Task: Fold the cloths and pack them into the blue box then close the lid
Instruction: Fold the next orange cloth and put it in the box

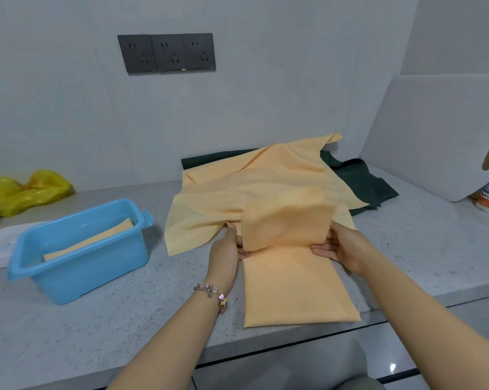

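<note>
Head view: two hands (226, 246) (339, 246) fold one orange cloth (294, 288).

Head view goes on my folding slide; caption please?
Both hands, left and right, fold an orange cloth on the counter beside the open blue box.

Pale orange cloths (266, 192) lie over a dark green cloth (370, 184); the box (77, 266) is light blue. The speckled grey counter (125, 319) holds a yellow bag (21, 192), and the bracelet (212, 294) looks pinkish, perhaps with one yellow-and-blue bead.
</note>
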`<action>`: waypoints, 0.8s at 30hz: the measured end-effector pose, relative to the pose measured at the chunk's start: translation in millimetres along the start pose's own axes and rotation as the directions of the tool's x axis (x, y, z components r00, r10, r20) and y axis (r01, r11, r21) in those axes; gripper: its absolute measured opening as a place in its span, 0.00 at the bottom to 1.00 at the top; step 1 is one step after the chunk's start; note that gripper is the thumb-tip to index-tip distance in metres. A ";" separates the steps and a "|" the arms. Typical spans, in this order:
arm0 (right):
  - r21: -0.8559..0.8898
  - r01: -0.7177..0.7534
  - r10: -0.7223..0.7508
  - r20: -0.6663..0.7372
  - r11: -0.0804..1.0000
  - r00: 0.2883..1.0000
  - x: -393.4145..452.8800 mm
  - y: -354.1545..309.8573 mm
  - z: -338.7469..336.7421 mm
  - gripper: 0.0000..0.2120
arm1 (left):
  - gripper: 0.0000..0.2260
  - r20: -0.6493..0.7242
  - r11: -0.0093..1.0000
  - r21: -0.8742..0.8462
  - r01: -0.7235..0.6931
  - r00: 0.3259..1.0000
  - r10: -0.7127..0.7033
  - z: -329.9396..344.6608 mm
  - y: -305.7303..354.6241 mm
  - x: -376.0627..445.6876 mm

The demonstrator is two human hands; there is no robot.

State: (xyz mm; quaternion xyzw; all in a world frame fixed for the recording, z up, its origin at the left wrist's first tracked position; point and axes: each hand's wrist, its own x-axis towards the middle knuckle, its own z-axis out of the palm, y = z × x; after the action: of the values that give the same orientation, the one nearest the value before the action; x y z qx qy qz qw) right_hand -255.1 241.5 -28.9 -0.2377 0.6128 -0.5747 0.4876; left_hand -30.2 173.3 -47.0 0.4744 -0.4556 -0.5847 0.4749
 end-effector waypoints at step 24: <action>-0.893 0.446 -0.511 0.409 -0.055 0.756 -50.0 23.1 9.1 0.14 | 0.07 0.490 0.274 0.739 -0.615 0.770 0.408 -0.5 8.1 -34.0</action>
State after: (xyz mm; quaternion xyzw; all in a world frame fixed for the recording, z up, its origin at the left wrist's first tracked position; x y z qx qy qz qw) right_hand -220.4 285.1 -33.1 -0.6728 0.7168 -0.1801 -0.0324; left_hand -25.3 205.8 -35.0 0.4101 -0.8597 -0.1262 0.2772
